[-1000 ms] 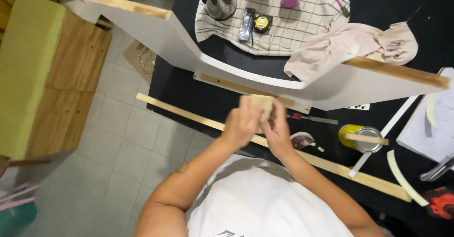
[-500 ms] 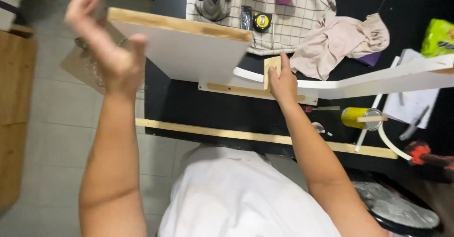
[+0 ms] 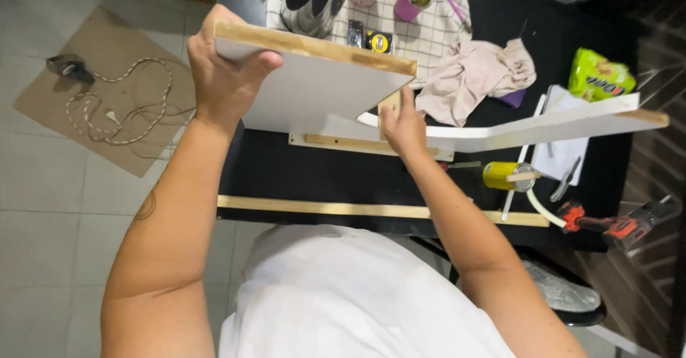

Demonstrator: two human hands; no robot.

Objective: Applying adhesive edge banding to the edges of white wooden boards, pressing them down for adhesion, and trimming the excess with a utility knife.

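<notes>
White laminate faces the camera on a curved board (image 3: 321, 90) with raw wooden edges, held up over the black table (image 3: 300, 176) so its inner cutout can be reached. The left hand (image 3: 225, 72) is closed around the board's far-left end, thumb over the edge, which seems to steady it. The right hand (image 3: 401, 123) curls its fingers on a small wooden block (image 3: 389, 105) pressed against the cutout's edge, likely for rubbing, above a wooden strip (image 3: 357, 143) and near a crumpled cloth (image 3: 475, 76).
</notes>
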